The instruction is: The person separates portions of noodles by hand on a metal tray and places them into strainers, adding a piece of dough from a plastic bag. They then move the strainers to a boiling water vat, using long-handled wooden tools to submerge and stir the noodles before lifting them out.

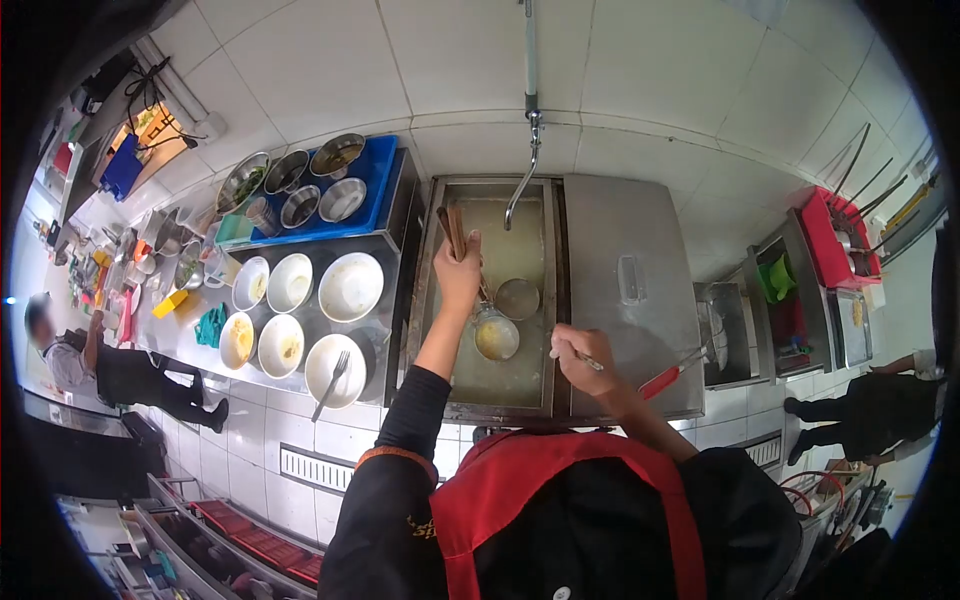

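My left hand (458, 272) is closed around wooden handles above a vat of cloudy liquid (545, 385). Below it, the handle of a round strainer (497, 338) runs down from the grip, with something yellow in its basket. A second round basket (518, 299) sits beside it, lower in the liquid. Over the vat's right edge is my right hand (582, 358), its fingers closed on a thin light-coloured stick whose far end is hidden. A metal faucet (522, 185) hangs over the back of the vat.
Used white bowls (351, 287), one with a fork (331, 385), stand on the left counter. Behind them, a blue tray (378, 190) carries metal bowls. A metal lid (630, 230) lies to the right, with a red-handled tool (672, 374). People stand at far left (140, 375) and far right (880, 410).
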A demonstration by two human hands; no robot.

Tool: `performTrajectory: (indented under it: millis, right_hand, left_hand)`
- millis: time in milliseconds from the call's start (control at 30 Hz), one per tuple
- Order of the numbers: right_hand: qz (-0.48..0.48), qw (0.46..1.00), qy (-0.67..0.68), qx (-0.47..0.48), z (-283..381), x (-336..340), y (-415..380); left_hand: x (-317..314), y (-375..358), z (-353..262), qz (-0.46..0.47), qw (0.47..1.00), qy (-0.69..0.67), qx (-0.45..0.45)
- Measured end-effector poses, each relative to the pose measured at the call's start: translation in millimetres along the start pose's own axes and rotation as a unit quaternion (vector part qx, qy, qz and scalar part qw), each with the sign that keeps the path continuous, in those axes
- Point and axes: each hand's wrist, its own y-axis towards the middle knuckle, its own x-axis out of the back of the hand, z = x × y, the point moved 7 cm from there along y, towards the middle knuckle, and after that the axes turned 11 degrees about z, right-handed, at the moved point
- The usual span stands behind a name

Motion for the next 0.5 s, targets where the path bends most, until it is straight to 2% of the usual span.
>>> performTrajectory:
  millis: [100,167,200,267,300,400,433,500]
  right_hand:
    - [-0.023,0.994,-0.104,0.011,-8,-8,4]
    - [-0.032,0.986,-0.158,0.042,-35,-37,15]
    - [-0.059,0.991,-0.114,0.035,-47,-46,17]
    - [-0.107,0.994,-0.023,0.02,-55,-56,18]
    - [-0.049,0.998,0.03,-0.029,-63,-57,18]
    - [-0.102,0.971,0.213,-0.028,-66,-38,16]
    - [-0.108,0.992,0.061,-0.004,-74,-41,16]
    - [-0.067,0.997,0.047,-0.008,-73,-54,14]
  left_hand:
    - [-8,5,18,0.045,0.996,-0.068,0.037]
    - [-16,-4,5,0.048,0.997,-0.043,0.044]
    - [-21,-7,-1,0.049,0.997,-0.03,0.044]
    - [-34,-14,-13,0.106,0.993,-0.027,-0.049]
    - [-38,-19,-16,0.134,0.987,-0.024,-0.088]
    - [-42,-20,-14,0.221,0.975,-0.006,-0.01]
    - [-46,-20,-9,0.251,0.967,-0.044,0.021]
    - [-45,-20,-19,0.266,0.964,-0.028,-0.004]
